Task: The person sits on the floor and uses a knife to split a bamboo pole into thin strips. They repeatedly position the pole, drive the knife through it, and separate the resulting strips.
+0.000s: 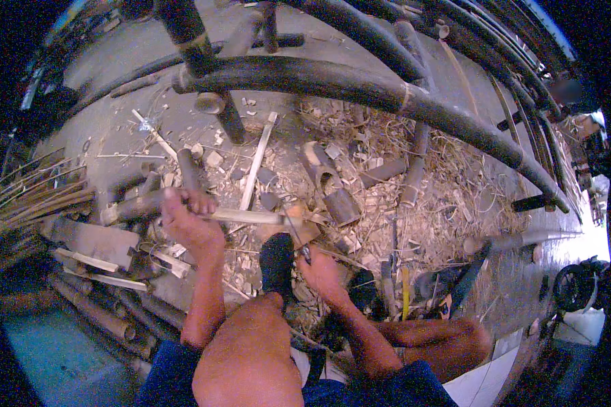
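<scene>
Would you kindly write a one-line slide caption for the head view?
Left hand grips a pale bamboo strip while the right hand works a thin blade on it, above a floor littered with shavings.

Bamboo furniture workshop: dark bent bamboo frame (360,85) overhead, cut bamboo offcuts (332,186), shavings littering the concrete floor (115,61).

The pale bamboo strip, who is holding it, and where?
The left hand grips the pale flat bamboo strip at its left end. The right hand holds a thin metal blade by its lower end.

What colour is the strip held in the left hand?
Pale tan strip, gripped by the left hand; clearest in the head view.
</scene>
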`<state>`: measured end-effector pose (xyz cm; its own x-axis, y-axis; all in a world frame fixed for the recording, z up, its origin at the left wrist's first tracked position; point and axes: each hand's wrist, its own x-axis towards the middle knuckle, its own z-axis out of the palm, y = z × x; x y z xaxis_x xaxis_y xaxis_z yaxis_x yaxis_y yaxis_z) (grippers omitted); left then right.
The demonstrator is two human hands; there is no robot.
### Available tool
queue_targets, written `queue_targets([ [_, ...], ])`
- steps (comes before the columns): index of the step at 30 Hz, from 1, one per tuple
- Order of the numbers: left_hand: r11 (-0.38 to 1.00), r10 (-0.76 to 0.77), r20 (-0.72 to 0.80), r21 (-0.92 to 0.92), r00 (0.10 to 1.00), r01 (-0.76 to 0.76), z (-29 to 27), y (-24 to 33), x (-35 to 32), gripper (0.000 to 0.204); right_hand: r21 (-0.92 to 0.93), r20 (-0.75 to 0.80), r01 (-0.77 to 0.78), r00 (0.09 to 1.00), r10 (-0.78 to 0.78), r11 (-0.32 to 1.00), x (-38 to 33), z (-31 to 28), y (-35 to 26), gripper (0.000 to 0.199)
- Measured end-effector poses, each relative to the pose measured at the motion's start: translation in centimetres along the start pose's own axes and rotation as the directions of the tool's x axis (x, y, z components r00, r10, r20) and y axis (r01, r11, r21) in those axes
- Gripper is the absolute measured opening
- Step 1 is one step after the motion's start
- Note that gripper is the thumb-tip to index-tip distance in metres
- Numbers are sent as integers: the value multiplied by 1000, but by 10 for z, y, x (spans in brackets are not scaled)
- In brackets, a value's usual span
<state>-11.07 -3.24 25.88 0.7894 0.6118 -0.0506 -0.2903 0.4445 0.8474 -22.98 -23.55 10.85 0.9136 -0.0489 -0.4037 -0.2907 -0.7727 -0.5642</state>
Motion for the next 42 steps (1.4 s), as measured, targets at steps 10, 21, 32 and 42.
queue_targets([
  [10,969,173,145,154,974,-195,6,-5,-61,39,116,-107,310,948,-299,944,-22,-39,-81,42],
  [21,923,158,50,348,986,-165,7,-3,-63,42,232,5,216,975,-223,948,-24,-50,-87,46],
  [32,932,240,127,248,962,-266,9,-3,-61,44,241,-16,257,965,-261,936,-36,-46,-97,39],
  [42,913,259,202,268,944,-308,3,-3,-69,47,221,47,213,973,-228,952,-34,-56,-96,35],
])
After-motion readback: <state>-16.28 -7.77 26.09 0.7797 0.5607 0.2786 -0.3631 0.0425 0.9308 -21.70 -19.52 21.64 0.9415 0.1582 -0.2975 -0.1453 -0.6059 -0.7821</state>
